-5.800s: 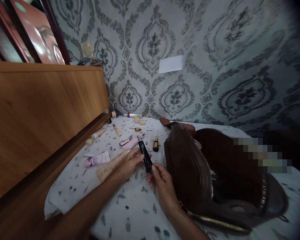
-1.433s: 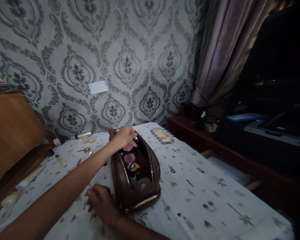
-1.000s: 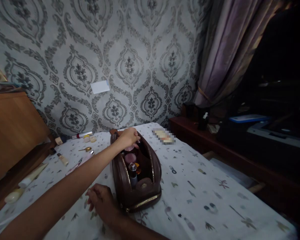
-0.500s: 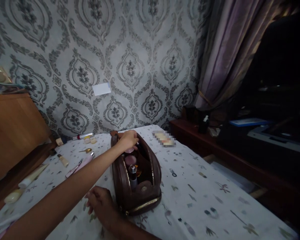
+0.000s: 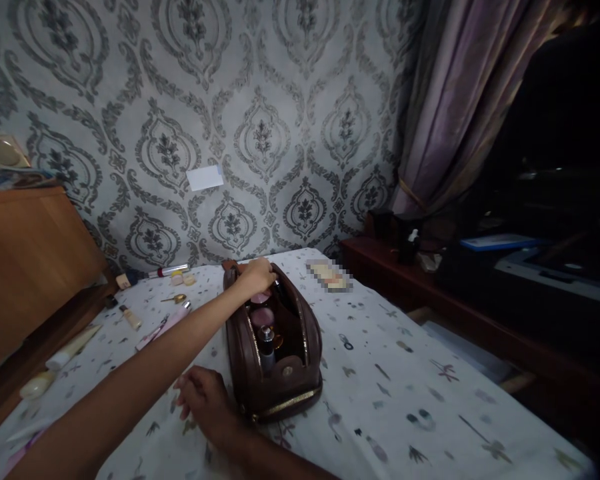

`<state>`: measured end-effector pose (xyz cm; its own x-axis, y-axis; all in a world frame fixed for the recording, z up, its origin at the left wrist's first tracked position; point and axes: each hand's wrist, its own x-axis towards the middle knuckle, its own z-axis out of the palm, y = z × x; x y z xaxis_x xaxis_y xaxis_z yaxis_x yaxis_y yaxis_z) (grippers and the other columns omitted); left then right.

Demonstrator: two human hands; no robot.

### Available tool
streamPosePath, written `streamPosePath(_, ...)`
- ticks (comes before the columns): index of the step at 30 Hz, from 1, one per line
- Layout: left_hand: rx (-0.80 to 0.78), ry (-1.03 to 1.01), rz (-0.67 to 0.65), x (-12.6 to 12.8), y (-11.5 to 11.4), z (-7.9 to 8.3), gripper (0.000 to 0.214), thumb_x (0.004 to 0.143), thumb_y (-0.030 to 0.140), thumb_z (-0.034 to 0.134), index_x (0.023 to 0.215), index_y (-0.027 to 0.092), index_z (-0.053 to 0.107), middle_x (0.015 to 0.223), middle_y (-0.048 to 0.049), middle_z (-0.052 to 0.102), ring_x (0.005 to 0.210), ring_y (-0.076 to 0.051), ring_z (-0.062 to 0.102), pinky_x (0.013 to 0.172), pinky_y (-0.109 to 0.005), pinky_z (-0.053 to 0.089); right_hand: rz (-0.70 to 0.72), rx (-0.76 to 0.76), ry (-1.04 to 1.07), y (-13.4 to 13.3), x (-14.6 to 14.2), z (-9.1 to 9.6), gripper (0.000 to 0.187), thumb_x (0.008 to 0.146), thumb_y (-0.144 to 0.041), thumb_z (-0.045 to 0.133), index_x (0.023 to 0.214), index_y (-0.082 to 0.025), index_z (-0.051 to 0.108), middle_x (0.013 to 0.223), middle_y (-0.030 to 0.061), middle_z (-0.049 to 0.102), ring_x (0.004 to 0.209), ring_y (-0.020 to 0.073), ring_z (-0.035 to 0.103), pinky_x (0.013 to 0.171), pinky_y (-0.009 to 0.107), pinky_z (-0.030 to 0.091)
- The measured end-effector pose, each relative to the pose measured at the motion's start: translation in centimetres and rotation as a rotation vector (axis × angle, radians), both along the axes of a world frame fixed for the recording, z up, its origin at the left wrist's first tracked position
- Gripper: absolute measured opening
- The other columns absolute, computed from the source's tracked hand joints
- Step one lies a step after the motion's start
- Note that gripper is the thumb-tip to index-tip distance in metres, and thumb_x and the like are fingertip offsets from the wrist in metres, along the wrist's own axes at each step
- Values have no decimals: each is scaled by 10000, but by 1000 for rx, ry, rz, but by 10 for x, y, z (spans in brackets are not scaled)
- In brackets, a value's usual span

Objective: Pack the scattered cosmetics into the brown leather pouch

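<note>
A brown makeup bag (image 5: 275,400) stands unzipped on the bedsheet, its gold zipper edges spread apart. My left hand (image 5: 257,277) reaches into its far end with the fingers closed and pointing down. A dark, slim item with a shiny band (image 5: 279,287) shows by those fingertips; whether they grip it is hard to see. Inside the bag are a small bottle with a silver cap (image 5: 267,347), a round pink item (image 5: 263,317) and an amber-coloured piece (image 5: 279,341). Left of the bag, my right hand (image 5: 203,400) hovers or rests with loosely bent fingers, holding nothing visible.
Cosmetics lie to the left: a cream tube (image 5: 73,348), a foundation tube (image 5: 130,317), a gold item (image 5: 179,298), small jars (image 5: 183,279) and a silver tube (image 5: 173,270). A blurred card-like item (image 5: 330,275) lies beyond the bag. Wooden furniture (image 5: 30,247) stands left.
My left hand stays in the far end of the bag, having shifted only slightly. My right hand has barely moved. The view has turned a little to the left.
</note>
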<state>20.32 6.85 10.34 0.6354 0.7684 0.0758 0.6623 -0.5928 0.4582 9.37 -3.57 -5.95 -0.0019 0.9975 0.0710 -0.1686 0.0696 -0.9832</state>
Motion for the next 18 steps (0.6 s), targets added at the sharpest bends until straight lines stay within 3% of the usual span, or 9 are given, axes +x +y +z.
streamPosePath(6,50,67,-40,-16,-9,20,160,841,192,563,813,114,699,634,-39,677,681,-171,670,681,-242,504,23,20,-26,-1,2,6,306,887,-422,495,756,-158,577,635,-31,547,476,69,484,464,185,357)
streamPosePath(10,367,-138,-80,-63,-30,24,224,898,219,500,1054,171,653,957,-60,717,943,-198,653,860,-306,488,26,-39,10,-1,3,5,350,860,-506,507,773,-173,566,651,-28,550,494,75,486,432,176,335)
streamPosePath(12,493,-232,-38,-98,-41,8,238,931,222,442,1080,192,626,983,-51,705,924,-189,650,840,-310,499,12,-52,30,1,3,3,383,845,-554,499,771,-181,549,644,-30,539,487,76,477,412,174,317)
streamPosePath(14,608,-256,62,-135,-49,-18,235,944,217,419,1078,191,610,1005,-63,691,950,-196,638,827,-318,506,-5,-19,44,5,2,0,415,851,-584,461,769,-185,537,638,-28,529,473,78,465,401,182,303)
streamPosePath(18,765,-8,168,-196,-60,-86,260,906,108,403,1041,144,622,1014,-110,683,977,-236,618,856,-391,505,-115,27,82,11,2,-6,439,893,-577,376,1045,-205,553,813,27,601,601,136,568,432,218,393)
